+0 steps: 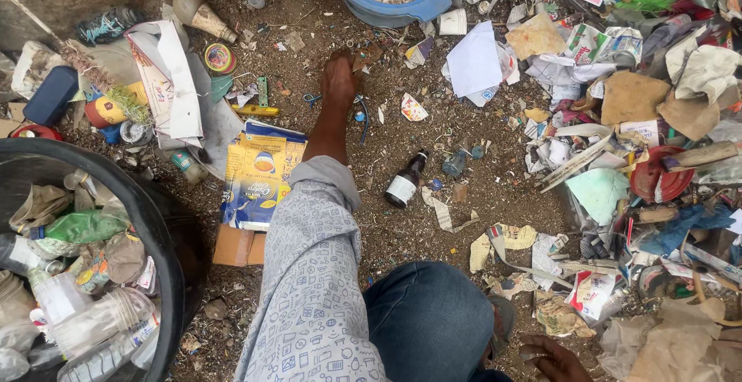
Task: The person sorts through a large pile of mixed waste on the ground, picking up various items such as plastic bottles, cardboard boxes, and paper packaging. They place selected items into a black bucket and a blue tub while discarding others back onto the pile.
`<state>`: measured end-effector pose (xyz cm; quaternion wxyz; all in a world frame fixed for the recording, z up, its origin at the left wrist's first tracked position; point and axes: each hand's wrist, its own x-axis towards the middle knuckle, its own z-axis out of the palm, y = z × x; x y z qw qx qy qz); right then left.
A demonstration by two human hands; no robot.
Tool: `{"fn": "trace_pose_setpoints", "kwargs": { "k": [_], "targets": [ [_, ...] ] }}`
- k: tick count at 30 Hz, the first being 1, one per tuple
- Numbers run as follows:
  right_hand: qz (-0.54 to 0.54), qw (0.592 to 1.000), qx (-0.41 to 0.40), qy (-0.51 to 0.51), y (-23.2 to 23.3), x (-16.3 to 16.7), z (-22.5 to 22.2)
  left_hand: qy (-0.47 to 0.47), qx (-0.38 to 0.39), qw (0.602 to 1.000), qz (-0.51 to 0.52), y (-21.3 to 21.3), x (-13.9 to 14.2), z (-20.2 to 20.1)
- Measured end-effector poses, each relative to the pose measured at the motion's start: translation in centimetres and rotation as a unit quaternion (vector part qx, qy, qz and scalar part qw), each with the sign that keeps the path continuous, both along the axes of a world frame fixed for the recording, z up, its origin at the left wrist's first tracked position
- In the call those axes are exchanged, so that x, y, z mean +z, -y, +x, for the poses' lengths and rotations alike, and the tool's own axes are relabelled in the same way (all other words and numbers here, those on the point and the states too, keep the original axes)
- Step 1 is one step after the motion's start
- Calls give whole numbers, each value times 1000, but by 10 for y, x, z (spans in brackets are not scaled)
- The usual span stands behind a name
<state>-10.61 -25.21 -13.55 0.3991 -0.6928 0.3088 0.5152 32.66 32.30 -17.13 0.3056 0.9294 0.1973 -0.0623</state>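
Head view: right hand (553,357) hovers open-palmed near crumpled wrappers (558,316).

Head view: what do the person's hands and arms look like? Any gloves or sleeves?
Only the right hand shows, at the bottom edge. It is bare, with no glove, and no ring, watch or sleeve can be seen. The arm above it is cut off by the frame, and the left hand is out of view.

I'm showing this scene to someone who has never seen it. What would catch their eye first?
Probably the outstretched leg in a patterned grey trouser, running up the middle to a bare foot on the dirt. To its right lies a sprawl of paper and plastic litter, with a small dark bottle nearer the leg. At lower left sits a black bin full of clear plastic bottles, and a hand shows at the bottom edge.
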Motion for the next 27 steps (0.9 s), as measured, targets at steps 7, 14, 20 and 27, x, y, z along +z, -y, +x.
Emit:
{"fn": "trace_pose_setpoints", "kwargs": {
  "k": [7,14,20,27],
  "targets": [
    [17,1000,-6,22,3,-1,-5,19,91,975,-200,6,3,-2],
    [39,998,-38,-13,-2,-5,4,-20,114,884,-454,-14,7,-26],
    [42,999,32,3,0,-3,20,96,35,967,-234,-24,-8,-50],
    [67,996,57,33,4,-4,19,51,-71,990,-113,-16,-14,-87]
  ]
}}
